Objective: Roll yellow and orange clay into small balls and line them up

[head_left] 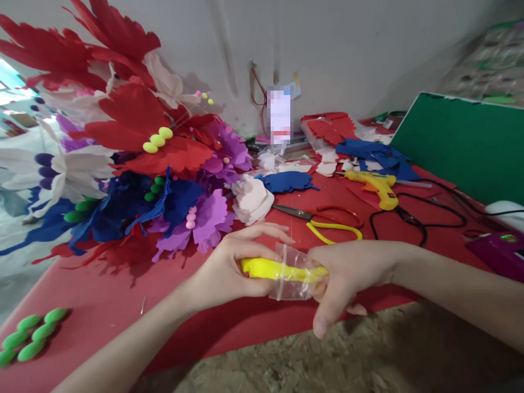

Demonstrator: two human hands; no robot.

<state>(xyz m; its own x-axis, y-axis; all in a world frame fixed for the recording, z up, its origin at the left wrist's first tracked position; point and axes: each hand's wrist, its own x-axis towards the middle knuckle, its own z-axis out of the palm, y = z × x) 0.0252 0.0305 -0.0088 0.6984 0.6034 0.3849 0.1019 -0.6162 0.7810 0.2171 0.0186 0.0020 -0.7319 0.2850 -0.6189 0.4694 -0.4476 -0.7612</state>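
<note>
Near the table's front edge, both hands are on a small clear plastic zip bag (280, 290) with a soft yellow clay-like lump (262, 268) stretching out of its mouth. My left hand (219, 265) is closed round the lump's free end, thumb below and fingers above. On the other side, my right hand (354, 273) grips the bag's closed end, its thumb pointing down; the far fingers are partly hidden. Just beyond the hands lie scissors (319, 218) with red and yellow handles. A white petal bundle (251, 199) rests behind my left hand.
Large foam butterflies (159, 158) in red, white, blue and purple crowd the left. Several green ovals (33, 338) lie front left, near a pin (143, 305). A yellow glue gun (379, 188) with a black cord, blue cutouts (368, 153) and a green board (466, 147) occupy the right.
</note>
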